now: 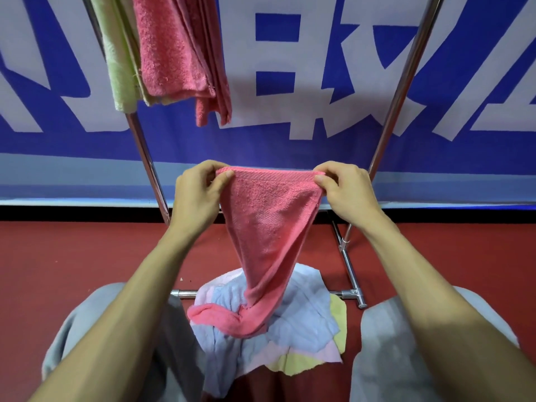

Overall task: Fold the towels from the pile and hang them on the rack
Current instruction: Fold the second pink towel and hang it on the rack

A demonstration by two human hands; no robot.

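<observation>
Left hand point(197, 192) and right hand point(345, 190) each pinch a top corner of the pink towel point(269, 227); soft and limp, it likely handles best by its hemmed edge.

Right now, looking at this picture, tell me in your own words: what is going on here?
A person's left hand and right hand each pinch a top corner of a pink towel, holding it up. Its lower end rests twisted on the pile of towels on the floor. A green towel and a second pink towel already hang on the rack.
</observation>
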